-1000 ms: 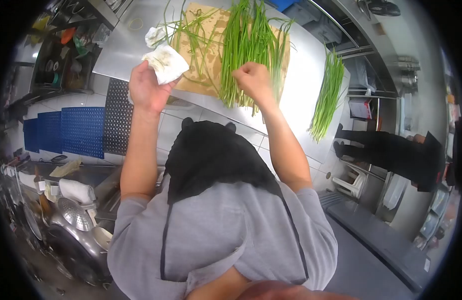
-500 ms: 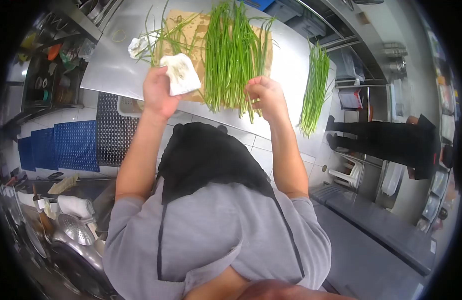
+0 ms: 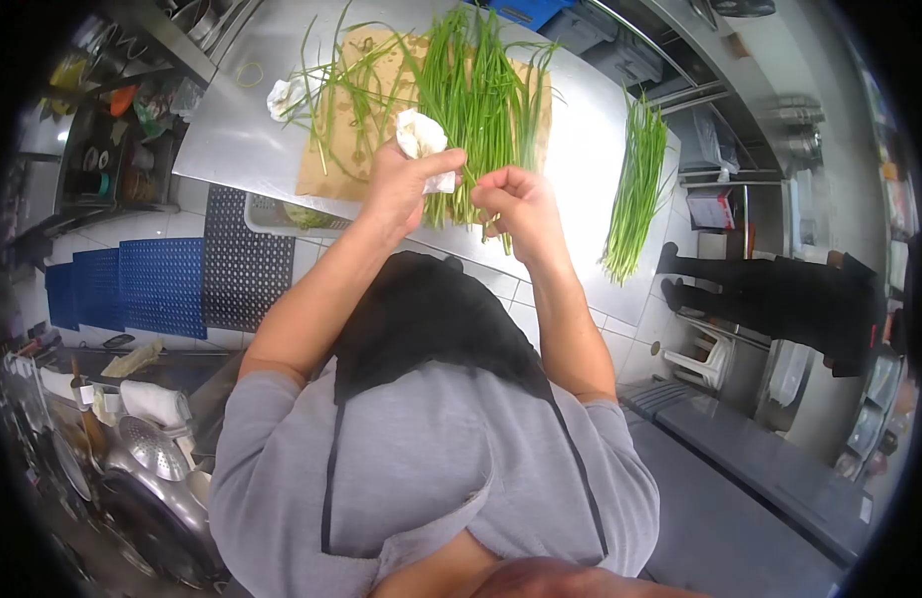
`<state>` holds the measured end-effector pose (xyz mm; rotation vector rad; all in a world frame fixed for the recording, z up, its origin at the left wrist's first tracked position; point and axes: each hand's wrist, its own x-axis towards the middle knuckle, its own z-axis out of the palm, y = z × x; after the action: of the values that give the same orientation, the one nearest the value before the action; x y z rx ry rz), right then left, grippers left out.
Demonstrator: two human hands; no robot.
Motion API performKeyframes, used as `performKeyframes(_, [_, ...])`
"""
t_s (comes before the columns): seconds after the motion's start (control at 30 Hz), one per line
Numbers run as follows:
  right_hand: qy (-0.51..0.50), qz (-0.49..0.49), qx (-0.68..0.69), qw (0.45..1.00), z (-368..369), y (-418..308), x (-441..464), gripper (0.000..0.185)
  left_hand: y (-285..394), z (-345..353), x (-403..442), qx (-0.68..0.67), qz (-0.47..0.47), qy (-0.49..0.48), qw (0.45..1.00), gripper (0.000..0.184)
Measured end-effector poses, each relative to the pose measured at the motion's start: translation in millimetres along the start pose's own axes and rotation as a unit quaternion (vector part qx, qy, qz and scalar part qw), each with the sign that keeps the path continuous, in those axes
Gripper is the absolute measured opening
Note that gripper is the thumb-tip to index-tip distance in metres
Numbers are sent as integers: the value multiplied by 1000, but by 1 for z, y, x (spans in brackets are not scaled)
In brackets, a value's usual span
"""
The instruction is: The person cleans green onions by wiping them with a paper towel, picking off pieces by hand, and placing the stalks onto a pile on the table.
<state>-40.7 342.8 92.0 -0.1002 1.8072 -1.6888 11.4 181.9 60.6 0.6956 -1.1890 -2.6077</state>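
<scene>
My left hand (image 3: pixel 406 184) is closed round a folded white cloth (image 3: pixel 421 137) with a brownish stain, at the left side of a large bunch of long green stalks (image 3: pixel 486 95). Those stalks lie on a wet brown sheet (image 3: pixel 326 169) on the metal table. My right hand (image 3: pixel 521 211) is at the lower ends of the bunch, thumb and fingertips pinched together; what they hold, if anything, is too small to make out. Loose green strands (image 3: pixel 356 85) are spread over the left part of the sheet, near a crumpled white cloth (image 3: pixel 288 98).
A second green bunch (image 3: pixel 635 189) lies on the right of the metal table (image 3: pixel 227 130). A rubber band (image 3: pixel 250 74) is at its left. Under the front edge sits a tray (image 3: pixel 267 215). A person in dark clothes (image 3: pixel 790 289) stands at the right.
My left hand has moved right with the cloth, from over the left part of the sheet to the bunch. My right hand has come down to the stalks' lower ends and its fingers have pinched together.
</scene>
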Motion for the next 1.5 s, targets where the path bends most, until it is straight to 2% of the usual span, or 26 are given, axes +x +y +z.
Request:
performKeyframes(0.2, [51, -1, 91, 995, 4, 0, -6, 8, -7, 2, -3, -22, 30, 26, 999, 27])
performKeyframes(0.3, [66, -8, 93, 993, 7, 3, -5, 9, -7, 4, -6, -20, 42, 38, 998, 26])
performKeyframes(0.5, [-8, -1, 18, 1000, 4, 9, -1, 11, 1, 4, -11, -15, 60, 50, 997, 25])
performKeyframes(0.8, [28, -34, 40, 998, 16, 6, -4, 14, 0, -12, -11, -11, 78, 56, 995, 23])
performKeyframes(1.1, [16, -44, -26, 999, 11, 5, -12, 14, 34, -38, 24, -24, 171, 127, 977, 29])
performKeyframes(1.5, [10, -31, 47, 998, 15, -1, -7, 13, 40, -36, 23, 4, 107, 21, 994, 30])
